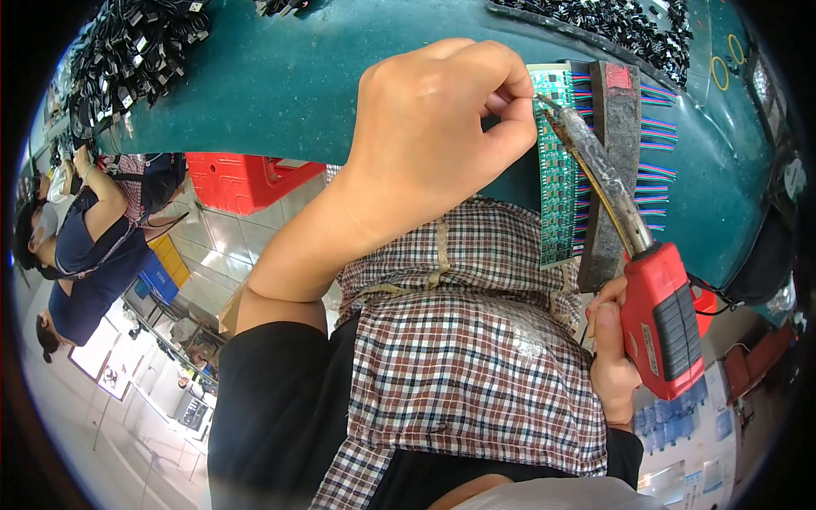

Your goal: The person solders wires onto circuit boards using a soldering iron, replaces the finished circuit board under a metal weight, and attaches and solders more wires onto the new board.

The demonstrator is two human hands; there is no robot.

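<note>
My right hand (614, 361) grips a red and black soldering gun (661, 319), whose long metal barrel slants up and to the left. Its tip meets the upper part of a green circuit board panel (557, 178) covered with rows of small components. My left hand (450, 119) is closed in a pinch at the board's upper left edge, close to the tip; what its fingertips hold is too small to make out. Thin multicoloured wires (654, 133) run from the board under a dark grey bar (618, 136) and stick out on its right.
The board lies on a green work table (272, 85). Black cables with plugs (140, 59) are heaped at the far left, and a tray of small black parts (612, 30) is at the back right. A red plastic stool (229, 183) and other people (93, 229) are on the left.
</note>
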